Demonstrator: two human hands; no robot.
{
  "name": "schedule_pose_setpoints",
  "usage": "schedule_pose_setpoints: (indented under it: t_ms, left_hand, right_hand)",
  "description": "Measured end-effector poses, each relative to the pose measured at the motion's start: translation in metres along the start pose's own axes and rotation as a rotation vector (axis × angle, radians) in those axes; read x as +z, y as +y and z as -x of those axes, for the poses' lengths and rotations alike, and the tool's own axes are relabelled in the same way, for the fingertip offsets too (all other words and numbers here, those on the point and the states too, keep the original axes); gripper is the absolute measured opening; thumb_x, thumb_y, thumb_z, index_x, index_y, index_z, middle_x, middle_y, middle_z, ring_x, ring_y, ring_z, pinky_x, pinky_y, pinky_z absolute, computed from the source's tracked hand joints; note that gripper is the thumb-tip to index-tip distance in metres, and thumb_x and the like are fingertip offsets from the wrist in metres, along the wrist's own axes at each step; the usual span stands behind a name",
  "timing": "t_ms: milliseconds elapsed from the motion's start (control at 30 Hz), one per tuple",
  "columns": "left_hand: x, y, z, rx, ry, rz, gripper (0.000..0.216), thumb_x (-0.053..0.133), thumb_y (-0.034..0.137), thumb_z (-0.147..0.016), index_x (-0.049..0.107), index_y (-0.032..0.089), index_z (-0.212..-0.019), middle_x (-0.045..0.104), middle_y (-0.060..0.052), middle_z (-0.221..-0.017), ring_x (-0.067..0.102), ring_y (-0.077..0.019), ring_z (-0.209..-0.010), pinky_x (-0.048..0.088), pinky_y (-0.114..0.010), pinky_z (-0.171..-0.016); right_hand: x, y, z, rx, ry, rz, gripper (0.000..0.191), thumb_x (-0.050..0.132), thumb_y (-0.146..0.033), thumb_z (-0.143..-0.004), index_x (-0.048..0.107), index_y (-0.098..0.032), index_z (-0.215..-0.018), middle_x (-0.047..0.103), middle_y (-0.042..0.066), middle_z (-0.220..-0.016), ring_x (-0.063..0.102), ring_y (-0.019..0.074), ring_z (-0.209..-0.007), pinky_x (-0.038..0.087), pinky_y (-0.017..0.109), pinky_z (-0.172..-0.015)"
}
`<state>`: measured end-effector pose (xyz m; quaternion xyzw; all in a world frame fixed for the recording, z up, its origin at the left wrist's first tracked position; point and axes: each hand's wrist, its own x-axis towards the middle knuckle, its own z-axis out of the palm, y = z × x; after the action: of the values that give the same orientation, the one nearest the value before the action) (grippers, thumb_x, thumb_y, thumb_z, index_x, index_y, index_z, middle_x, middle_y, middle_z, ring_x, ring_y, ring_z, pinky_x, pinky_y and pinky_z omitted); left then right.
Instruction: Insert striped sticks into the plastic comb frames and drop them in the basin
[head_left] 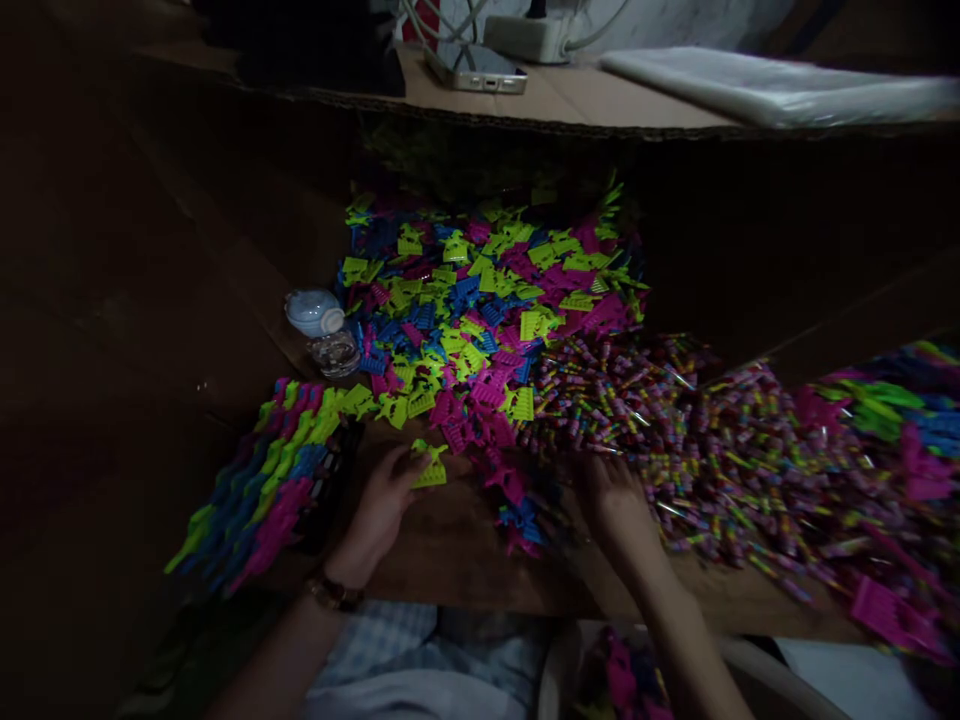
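Observation:
My left hand (382,500) is closed on a yellow-green plastic piece (430,468) with a toothed lower edge, held just above the wooden table. My right hand (609,492) reaches to the near left edge of a heap of small striped tubes (622,400); its fingers are dark and partly hidden, so I cannot make out what they hold. Between my hands lie loose pink pieces (504,478) and a few blue pieces (527,522). Beyond them spreads a large pile of pink, blue and yellow-green plastic pieces (480,290).
Rows of stacked coloured pieces (277,480) stand at the left. Near them sit a pale blue round-lidded object (313,312) and a clear wrapped item (334,354). A cardboard shelf (570,95) above carries a phone (480,72), a power strip (529,38) and plastic sheeting (780,85).

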<state>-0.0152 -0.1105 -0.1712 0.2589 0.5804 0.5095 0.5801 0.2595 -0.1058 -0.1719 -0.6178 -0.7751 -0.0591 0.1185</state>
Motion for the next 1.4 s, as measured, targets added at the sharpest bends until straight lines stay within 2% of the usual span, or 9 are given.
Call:
schedule_pose_setpoints:
  t_ms: [133,267,433,633,800,933,1033,1200,1400]
  left_hand:
    - [0.014,0.021,0.022,-0.177,-0.168,0.183,0.041,0.081,0.020,-0.052,0.066,0.017,-0.091,0.070,-0.001,-0.087,0.064,-0.0146,-0.081,0.050,-0.023,-0.072]
    - [0.028,0.035,0.034,-0.172,-0.199,0.198,0.036,0.082,0.020,-0.052,0.068,0.014,-0.085,0.070,-0.001,-0.077,0.063,-0.0113,-0.073,0.048,-0.020,-0.071]
    - [0.035,0.038,0.040,-0.182,-0.210,0.163,0.042,0.084,0.021,-0.052,0.064,0.013,-0.089,0.070,-0.001,-0.077,0.062,-0.0111,-0.069,0.049,-0.020,-0.064]
    - [0.037,0.036,0.049,-0.309,-0.373,0.187,0.051,0.084,0.019,-0.053,0.062,0.013,-0.099,0.069,-0.004,-0.084,0.062,-0.0114,-0.068,0.050,-0.021,-0.060]
    - [0.038,0.034,0.054,-0.308,-0.406,0.186,0.047,0.083,0.020,-0.053,0.062,0.013,-0.095,0.067,-0.003,-0.083,0.062,-0.0125,-0.069,0.050,-0.021,-0.060]
    - [0.036,0.032,0.056,-0.257,-0.445,0.129,0.042,0.080,0.022,-0.059,0.060,0.015,-0.095,0.065,-0.002,-0.085,0.062,-0.0122,-0.071,0.050,-0.022,-0.063]
    - [0.035,0.034,0.059,-0.118,-0.423,-0.016,0.036,0.077,0.023,-0.061,0.059,0.016,-0.091,0.065,-0.002,-0.083,0.061,-0.0127,-0.072,0.049,-0.020,-0.062]
    - [0.036,0.034,0.068,0.049,-0.278,-0.231,0.033,0.073,0.026,-0.063,0.060,0.017,-0.092,0.068,-0.003,-0.086,0.063,-0.0169,-0.078,0.050,-0.022,-0.065]
    - [0.033,0.025,0.068,0.008,-0.329,-0.258,0.035,0.071,0.032,-0.066,0.060,0.016,-0.094,0.069,-0.005,-0.085,0.063,-0.0174,-0.074,0.050,-0.024,-0.063]
  right_hand:
    - [-0.031,-0.036,0.010,-0.052,0.125,-0.439,0.024,0.038,-0.016,-0.091,0.053,-0.019,-0.110,0.056,0.010,-0.100,0.057,0.0205,-0.091,0.048,0.030,-0.075]
    - [-0.050,-0.073,0.018,-0.084,0.002,-0.845,0.025,0.043,-0.014,-0.090,0.053,-0.022,-0.111,0.061,0.008,-0.102,0.059,0.0189,-0.096,0.049,0.028,-0.079]
    - [-0.044,-0.083,0.023,0.150,-0.084,-1.125,0.021,0.049,-0.024,-0.089,0.058,-0.020,-0.107,0.066,0.008,-0.100,0.062,0.0193,-0.089,0.050,0.029,-0.077]
    - [-0.046,-0.086,0.028,0.371,-0.221,-1.502,0.022,0.060,-0.040,-0.083,0.063,-0.020,-0.093,0.064,0.002,-0.080,0.059,0.0143,-0.072,0.047,0.023,-0.063]
    - [-0.045,-0.088,0.033,0.471,-0.296,-1.640,0.026,0.065,-0.045,-0.078,0.063,-0.021,-0.087,0.063,0.000,-0.074,0.057,0.0133,-0.067,0.045,0.022,-0.060]
    - [-0.042,-0.084,0.039,0.462,-0.349,-1.732,0.022,0.065,-0.042,-0.079,0.062,-0.022,-0.089,0.064,-0.001,-0.076,0.056,0.0116,-0.064,0.044,0.021,-0.059]
    - [-0.046,-0.084,0.042,0.389,-0.280,-1.603,0.018,0.061,-0.038,-0.083,0.062,-0.022,-0.091,0.063,0.000,-0.081,0.058,0.0133,-0.073,0.046,0.022,-0.064]
    - [-0.051,-0.092,0.047,0.255,-0.072,-1.327,0.015,0.053,-0.033,-0.089,0.060,-0.023,-0.097,0.063,0.003,-0.087,0.059,0.0158,-0.083,0.048,0.024,-0.073]
    - [-0.042,-0.091,0.051,0.312,-0.154,-1.424,0.017,0.053,-0.036,-0.089,0.059,-0.021,-0.095,0.064,0.003,-0.085,0.061,0.0159,-0.080,0.050,0.024,-0.070]
